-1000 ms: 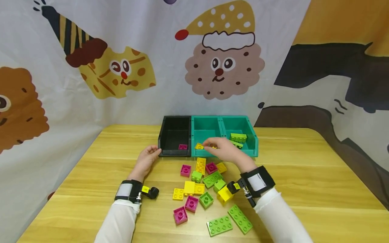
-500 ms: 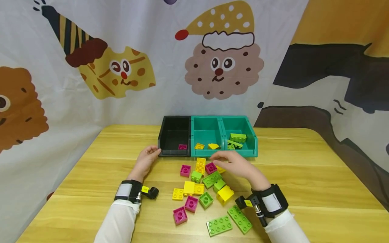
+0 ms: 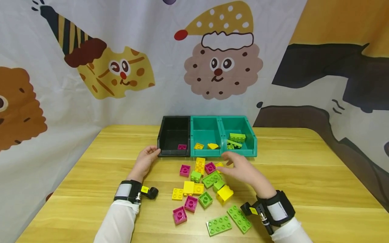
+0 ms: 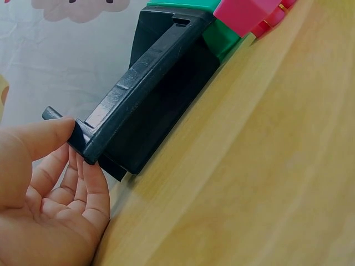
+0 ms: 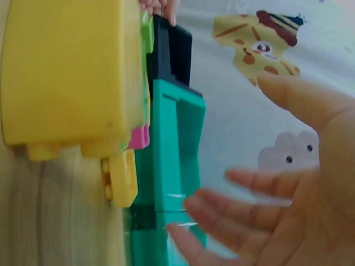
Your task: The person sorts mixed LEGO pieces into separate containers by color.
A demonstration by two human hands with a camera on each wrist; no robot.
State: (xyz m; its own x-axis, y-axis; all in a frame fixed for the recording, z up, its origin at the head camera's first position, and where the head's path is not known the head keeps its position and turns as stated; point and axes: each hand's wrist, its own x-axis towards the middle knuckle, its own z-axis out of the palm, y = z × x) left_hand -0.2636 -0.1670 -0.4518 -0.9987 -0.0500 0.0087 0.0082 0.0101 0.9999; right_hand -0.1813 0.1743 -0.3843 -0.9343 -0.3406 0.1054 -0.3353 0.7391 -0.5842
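Observation:
My left hand (image 3: 146, 161) pinches the front left corner of the black bin (image 4: 133, 83), thumb on the rim and fingers beneath. My right hand (image 3: 243, 170) holds nothing; its fingers are spread, as the right wrist view also shows. It hovers by a yellow brick (image 3: 219, 166) and a magenta brick (image 3: 210, 167), just in front of the teal bins (image 3: 209, 153). A green long brick (image 3: 211, 179) and a yellow brick (image 3: 225, 194) lie nearby. Whether the right fingertips touch any brick cannot be told.
The black bin holds a magenta brick (image 3: 182, 147). Yellow pieces (image 3: 213, 146) lie in the middle bin, green bricks (image 3: 237, 137) in the right one. Several loose bricks are scattered on the wooden table (image 3: 304, 175), including two green long bricks (image 3: 219, 225) near the front. A printed cloth (image 3: 130, 111) hangs behind.
My right hand has left the middle bin and drawn back to the right, its fingers spreading; a yellow piece there is now in plain view. The left hand stays on the black bin.

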